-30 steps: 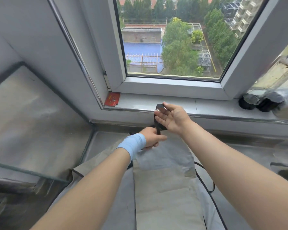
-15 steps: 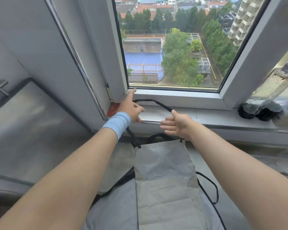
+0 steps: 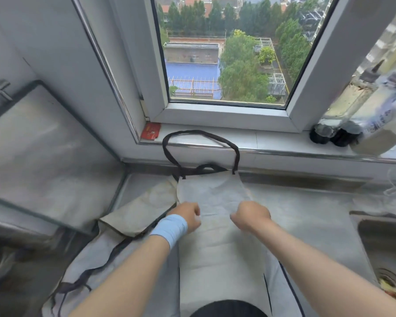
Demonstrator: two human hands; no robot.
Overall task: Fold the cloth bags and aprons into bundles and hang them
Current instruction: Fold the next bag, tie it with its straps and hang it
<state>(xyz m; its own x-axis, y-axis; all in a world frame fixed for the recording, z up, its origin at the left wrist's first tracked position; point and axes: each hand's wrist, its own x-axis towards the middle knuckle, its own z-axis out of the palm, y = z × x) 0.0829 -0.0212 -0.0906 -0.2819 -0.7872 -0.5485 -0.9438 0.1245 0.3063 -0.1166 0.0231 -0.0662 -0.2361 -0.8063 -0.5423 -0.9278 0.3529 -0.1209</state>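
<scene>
Since the whole apron (image 3: 215, 248) is lying flat on the steel counter (image 3: 306, 213) under your hands, I'd treat this as the first cross fold. Lift the stretch beyond your knuckles, bib and all, and bring it back toward you over the part beneath your wrists so the bundle starts square.

Both hands are closed on the cloth, left hand (image 3: 188, 216) at its own edge and right hand (image 3: 252, 215) at the opposite one. The fingers are curled down and pinching fabric, as far as I can tell. Move the two pinches together and level or the strip will skew.

My guess is the black neck loop (image 3: 201, 133) is the thing to watch. It runs away from your fingers up onto the windowsill (image 3: 272, 140), so it'll drag behind the fold and could snag on the sill's metal lip. Leave it outside the bundle and you've got your hanger.

Looks-wise, it's pale grey, thin and creased, folded lengthwise into a narrow strip that spans the gap between your hands. It sits on a wider grey layer that spreads out either side of your forearms, and I can't tell if that's the same apron. A loose black tie (image 3: 96, 268) trails outboard of your left forearm. Just outboard of your left hand lies a flat beige cloth bag (image 3: 144, 209).
</scene>
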